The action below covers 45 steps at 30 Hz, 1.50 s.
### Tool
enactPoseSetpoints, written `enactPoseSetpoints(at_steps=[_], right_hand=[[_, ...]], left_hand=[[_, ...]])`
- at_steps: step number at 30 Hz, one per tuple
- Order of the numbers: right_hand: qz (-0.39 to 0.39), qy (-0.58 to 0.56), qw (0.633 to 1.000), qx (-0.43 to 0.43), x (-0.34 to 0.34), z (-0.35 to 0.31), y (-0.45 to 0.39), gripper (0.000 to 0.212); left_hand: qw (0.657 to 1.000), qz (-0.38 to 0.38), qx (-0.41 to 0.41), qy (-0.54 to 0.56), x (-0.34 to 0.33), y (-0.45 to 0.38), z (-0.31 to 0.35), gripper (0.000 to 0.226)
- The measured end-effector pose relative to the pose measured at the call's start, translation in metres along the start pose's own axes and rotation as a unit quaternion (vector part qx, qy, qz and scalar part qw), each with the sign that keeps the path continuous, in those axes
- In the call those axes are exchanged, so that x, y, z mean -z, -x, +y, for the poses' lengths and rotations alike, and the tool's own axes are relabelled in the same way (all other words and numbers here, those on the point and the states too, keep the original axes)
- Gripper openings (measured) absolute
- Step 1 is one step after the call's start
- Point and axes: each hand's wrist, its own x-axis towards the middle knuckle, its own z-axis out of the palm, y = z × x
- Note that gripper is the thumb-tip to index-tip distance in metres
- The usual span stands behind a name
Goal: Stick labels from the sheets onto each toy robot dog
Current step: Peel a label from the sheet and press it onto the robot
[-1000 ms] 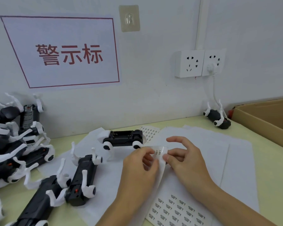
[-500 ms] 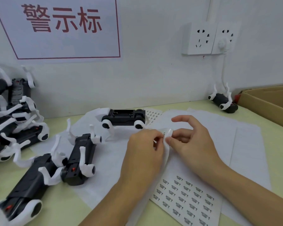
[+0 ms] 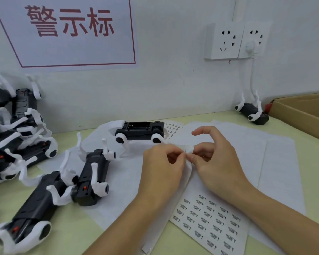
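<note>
Both hands meet over the middle of the surface: the left hand (image 3: 164, 162) and right hand (image 3: 214, 159) each pinch the curled top of a narrow white label strip (image 3: 189, 150), apparently peeling a small sticker. Its tail trails toward the near edge, beside a flat white sheet of black-printed labels (image 3: 212, 223). Just beyond, toward the far edge, lies an upturned black toy robot dog with white legs (image 3: 140, 132). The sticker might fold onto itself or cling to a fingertip if peeled carelessly.
</note>
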Motion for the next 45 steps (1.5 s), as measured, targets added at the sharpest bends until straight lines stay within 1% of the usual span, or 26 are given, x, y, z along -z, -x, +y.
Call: enactPoseSetpoints(at_steps=[6,11,16,23,25,28,34,36,40,42,45], right_hand=[[0.003,0.021,0.999,0.026,-0.0003,-0.0017,0.0017,0.048],[-0.008,0.009,1.000,0.017,-0.0020,-0.0021,0.0021,0.045],[-0.025,-0.010,1.000,0.003,-0.0033,-0.0015,0.0018,0.043],[-0.023,-0.024,0.999,-0.002,-0.0034,-0.0030,0.0016,0.043],[-0.020,-0.027,0.999,-0.005,-0.0034,-0.0026,0.0016,0.043],[-0.020,-0.022,1.000,-0.001,-0.0029,-0.0020,0.0014,0.044],[-0.023,-0.014,1.000,0.001,-0.0022,-0.0014,0.0006,0.049],[-0.022,-0.014,1.000,0.002,-0.0025,-0.0020,0.0007,0.048],[-0.015,-0.013,1.000,0.002,-0.0029,-0.0023,0.0012,0.046],[-0.016,-0.018,1.000,0.000,-0.0030,-0.0023,0.0020,0.045],[-0.018,-0.015,1.000,-0.005,-0.0026,-0.0022,0.0028,0.044]], left_hand=[[0.999,-0.006,-0.023,-0.037,-0.0012,0.0023,0.0004,0.017],[0.998,-0.006,-0.026,-0.062,-0.0029,0.0023,0.0004,0.014],[0.998,0.003,-0.026,-0.050,-0.0030,0.0017,-0.0010,0.014],[1.000,0.019,-0.012,-0.012,-0.0027,0.0011,-0.0022,0.016],[1.000,0.025,-0.008,0.005,-0.0029,0.0010,-0.0018,0.014],[1.000,0.012,-0.013,0.014,-0.0030,0.0014,-0.0009,0.008],[0.999,0.001,0.003,0.034,-0.0005,-0.0007,-0.0047,0.018],[1.000,0.005,-0.008,0.024,-0.0007,-0.0005,-0.0038,0.017],[0.998,0.004,-0.048,-0.040,-0.0044,0.0020,-0.0023,0.015],[0.998,0.010,-0.046,-0.045,-0.0061,0.0031,-0.0035,0.016],[0.999,0.050,-0.009,-0.016,-0.0039,0.0014,-0.0055,0.017]])
